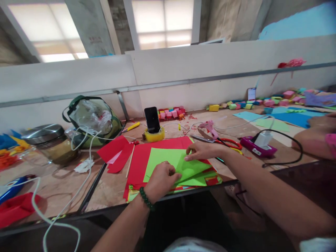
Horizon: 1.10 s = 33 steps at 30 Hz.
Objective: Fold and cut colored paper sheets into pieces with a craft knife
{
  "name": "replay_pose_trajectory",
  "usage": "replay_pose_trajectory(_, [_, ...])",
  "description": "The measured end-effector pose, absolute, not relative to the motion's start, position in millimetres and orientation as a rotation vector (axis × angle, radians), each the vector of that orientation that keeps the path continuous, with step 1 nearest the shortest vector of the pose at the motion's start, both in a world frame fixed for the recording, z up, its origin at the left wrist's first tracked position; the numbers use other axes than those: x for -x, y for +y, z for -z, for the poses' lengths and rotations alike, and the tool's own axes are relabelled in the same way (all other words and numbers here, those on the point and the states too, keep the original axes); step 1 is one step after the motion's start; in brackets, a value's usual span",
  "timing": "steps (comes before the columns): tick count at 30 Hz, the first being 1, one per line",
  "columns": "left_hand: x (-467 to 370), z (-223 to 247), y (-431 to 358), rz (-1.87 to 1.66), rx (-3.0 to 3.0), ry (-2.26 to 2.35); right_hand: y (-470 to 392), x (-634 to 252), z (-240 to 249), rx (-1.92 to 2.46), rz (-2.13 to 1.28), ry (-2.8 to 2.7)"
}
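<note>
- While the blue object is cut off by the left border, a bare strip of tabletop is left between the red cloth-like piece and the paper stack.
- By the left hand, fingers curled and thumb slightly apart, the green paper is touched; whether it is pinched cannot be told.
- Atop the red sheets, near the table's front edge, the green paper is folded over at its right.
- By the right hand, loosely curled with a small thumb-to-forefinger gap, the fold is touched; any pinch is hidden.
- Beyond that wrist, room is narrowed by the scissors, partly covered, and the purple power strip.
- Another person's arm is cut off at right.
</note>
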<state>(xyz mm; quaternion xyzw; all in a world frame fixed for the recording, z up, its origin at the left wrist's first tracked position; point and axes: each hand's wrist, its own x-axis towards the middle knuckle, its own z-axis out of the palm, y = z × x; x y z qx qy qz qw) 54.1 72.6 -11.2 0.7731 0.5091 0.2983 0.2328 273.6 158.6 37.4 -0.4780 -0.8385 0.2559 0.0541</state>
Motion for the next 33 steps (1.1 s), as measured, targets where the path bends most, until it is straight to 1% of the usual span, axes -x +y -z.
replay_pose_trajectory(5, [-54.0,10.1,73.1,-0.785,-2.191,1.382,171.7,-269.9,-25.0,1.325,-0.997,-2.527])
replay_pose_trajectory(8, [-42.7,-0.2,78.7,-0.856,-2.226,1.381,167.0,-269.5,-26.6,1.219,-1.112,-2.409])
replay_pose_trajectory(11, [-19.2,-25.4,100.4,-1.14,-2.209,1.438,156.1,-268.4,-43.0,1.141,-1.128,-2.238])
replay_pose_trajectory(13, [-3.3,-43.9,121.6,-1.459,-2.086,1.443,146.1,-265.8,-56.2,1.106,-1.117,-2.151])
replay_pose_trajectory(14, [2.7,-50.9,132.4,-1.516,-1.986,1.407,140.7,-263.9,-61.4,1.087,-1.125,-2.103])
replay_pose_trajectory(16, [8.8,-56.3,150.6,-1.347,-1.743,1.143,130.0,-259.6,-66.6,1.049,-1.163,-1.981])
replay_pose_trajectory(19, [5.9,-42.9,164.5,-1.108,-1.301,0.73,118.1,-254.5,-61.3,1.031,-1.196,-1.741])
replay_pose_trajectory(21, [0.1,-27.2,165.2,-1.116,-1.07,0.542,113.7,-252.8,-53.2,1.046,-1.162,-1.603])
replay_pose_trajectory(23, [-6.5,-13.7,161.6,-1.105,-0.961,0.419,110.9,-251.2,-45.3,1.052,-1.11,-1.497])
replay_pose_trajectory(25, [-13.9,-5.8,155.4,-1.056,-0.951,0.387,108.5,-248.4,-38.9,1.061,-1.065,-1.447])
replay_pose_trajectory(28, [-26.6,-3.3,143.0,-1.008,-0.962,0.475,104.2,-241.9,-31.9,1.097,-1.036,-1.442])
replay_pose_trajectory(33, [-48.0,-5.6,123.7,-1.038,-0.847,0.632,95.8,-233.4,-24.7,1.137,-0.958,-1.508])
